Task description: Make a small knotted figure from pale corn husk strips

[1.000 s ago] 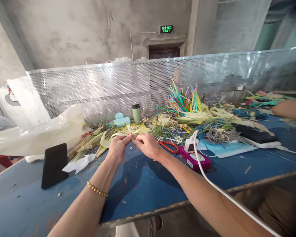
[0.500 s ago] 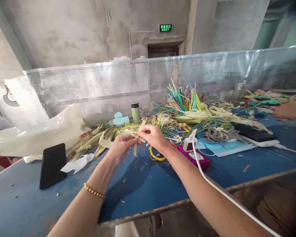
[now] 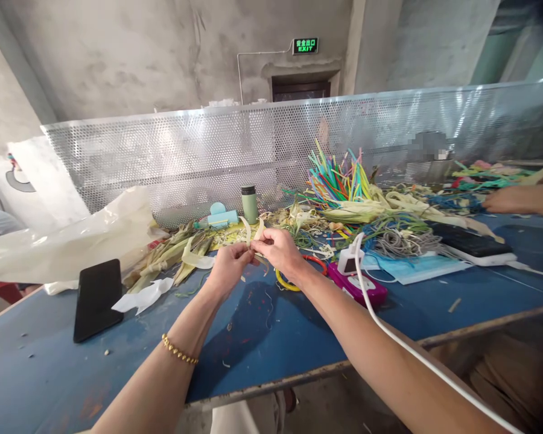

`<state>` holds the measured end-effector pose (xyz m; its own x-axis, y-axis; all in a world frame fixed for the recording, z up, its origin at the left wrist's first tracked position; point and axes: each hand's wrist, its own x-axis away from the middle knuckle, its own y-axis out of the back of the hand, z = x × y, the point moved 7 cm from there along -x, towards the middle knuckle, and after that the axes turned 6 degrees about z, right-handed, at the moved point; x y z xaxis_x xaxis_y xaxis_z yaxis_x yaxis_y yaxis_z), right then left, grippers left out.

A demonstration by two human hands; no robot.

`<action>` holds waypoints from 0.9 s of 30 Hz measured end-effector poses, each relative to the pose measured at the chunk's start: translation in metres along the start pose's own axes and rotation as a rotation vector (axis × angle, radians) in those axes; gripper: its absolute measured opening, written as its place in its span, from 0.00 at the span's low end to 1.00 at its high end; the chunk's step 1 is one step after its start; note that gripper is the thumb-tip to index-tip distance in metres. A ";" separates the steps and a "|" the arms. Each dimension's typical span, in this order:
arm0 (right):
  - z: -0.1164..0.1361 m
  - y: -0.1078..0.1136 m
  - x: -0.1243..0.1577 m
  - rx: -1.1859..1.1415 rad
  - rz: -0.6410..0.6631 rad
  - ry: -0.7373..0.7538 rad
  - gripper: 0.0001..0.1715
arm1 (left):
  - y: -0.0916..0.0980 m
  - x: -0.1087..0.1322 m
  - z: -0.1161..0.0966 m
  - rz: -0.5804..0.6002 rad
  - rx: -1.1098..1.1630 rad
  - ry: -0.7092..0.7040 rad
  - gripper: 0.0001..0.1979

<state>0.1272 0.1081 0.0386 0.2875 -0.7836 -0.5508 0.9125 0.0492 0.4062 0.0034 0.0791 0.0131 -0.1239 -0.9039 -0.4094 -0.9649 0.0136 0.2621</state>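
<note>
Above the blue table (image 3: 239,374), my left hand (image 3: 228,266) and my right hand (image 3: 278,250) meet, thumbs and fingers pinched close together. A pale corn husk strip (image 3: 246,229) rises by my left fingertips, and a second husk strip (image 3: 259,228) stands up from my right fingers. Their lower ends curl beneath my hands; where they cross is hidden by the fingers. Just left of my left hand lies another pale husk piece (image 3: 199,261). Under my right wrist sit a yellow ring (image 3: 286,283) and a red ring (image 3: 315,261).
Dried husks (image 3: 163,262), a black phone (image 3: 98,299) and white paper (image 3: 143,295) lie left. Behind stand a green bottle (image 3: 249,205) and perforated metal screen (image 3: 176,163). Rightward are colourful pipe cleaners (image 3: 337,175), a purple box (image 3: 357,283), a white cable (image 3: 389,334) and another person's hand (image 3: 509,199).
The husk strips have shifted: two ends now stand up between my fingers, and the long end hanging below has swung into a curl. My left hand has turned slightly and moved right.
</note>
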 end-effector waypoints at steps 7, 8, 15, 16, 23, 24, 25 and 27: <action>0.000 0.001 0.001 0.044 -0.014 0.006 0.11 | -0.003 0.002 -0.002 0.006 0.024 0.023 0.10; -0.001 0.000 0.001 0.047 -0.008 0.001 0.11 | -0.003 0.002 -0.002 0.010 0.030 0.029 0.09; -0.007 -0.001 0.001 -0.044 -0.012 -0.044 0.11 | -0.002 0.002 0.004 -0.011 0.134 0.064 0.07; -0.008 -0.001 0.000 -0.050 -0.020 -0.051 0.11 | -0.003 0.002 0.004 0.000 0.203 0.074 0.07; -0.019 -0.002 -0.001 -0.119 -0.046 -0.122 0.15 | -0.012 0.000 0.005 0.089 0.553 0.085 0.10; -0.019 -0.003 0.000 -0.131 -0.035 -0.129 0.15 | -0.011 0.000 0.006 0.070 0.554 0.086 0.10; -0.019 -0.003 0.000 -0.139 -0.023 -0.134 0.15 | -0.010 0.000 0.008 0.051 0.557 0.091 0.11; -0.016 -0.003 -0.001 -0.106 0.004 -0.135 0.15 | -0.008 -0.001 0.012 0.017 0.565 0.105 0.11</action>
<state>0.1295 0.1187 0.0259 0.2560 -0.8590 -0.4433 0.9390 0.1119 0.3252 0.0082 0.0848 0.0014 -0.1443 -0.9387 -0.3130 -0.9404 0.2285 -0.2517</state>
